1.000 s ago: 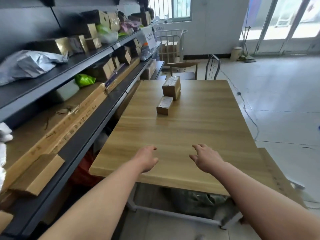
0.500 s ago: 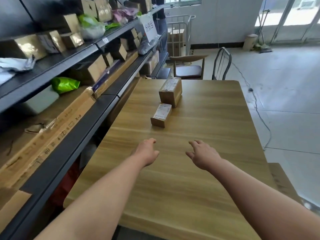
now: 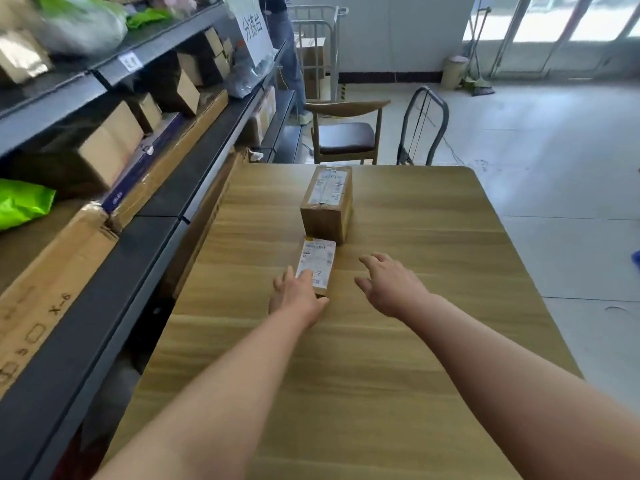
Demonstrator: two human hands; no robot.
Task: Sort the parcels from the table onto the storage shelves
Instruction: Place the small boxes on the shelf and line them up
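Two brown parcels on the wooden surface (image 3: 398,375), left of centre, one behind the other.

Small parcel (image 3: 318,261): flat, narrow, white label facing up. It lies flat on the surface with its far end just short of the larger parcel (image 3: 327,202); cannot tell whether the two touch. The larger parcel is a taped carton with labels on top, standing farther back, toward the far edge.

Left hand (image 3: 298,299): over the near end of the small parcel and gripping it. The thumb lies on the label and one finger runs along the parcel's left side. The rest of the fingers are hidden under the hand.

Right hand (image 3: 389,289): fingers spread and lightly bent, holding nothing. It hangs over the surface just right of the small parcel and does not touch it.

Storage shelves (image 3: 114,289): dark metal, running along the left side from near to far. The middle shelf carries a long flat carton (image 3: 48,289), a bright green bag (image 3: 22,202) and several cardboard boxes (image 3: 110,147). The upper shelf holds bagged items, blurred. A white sign (image 3: 254,29) with printed characters hangs at the far end.

Beyond the surface: a wooden chair (image 3: 346,133) with a dark seat, with a grey metal frame (image 3: 424,123) to its right. A person's legs (image 3: 289,60) show by the shelf end.
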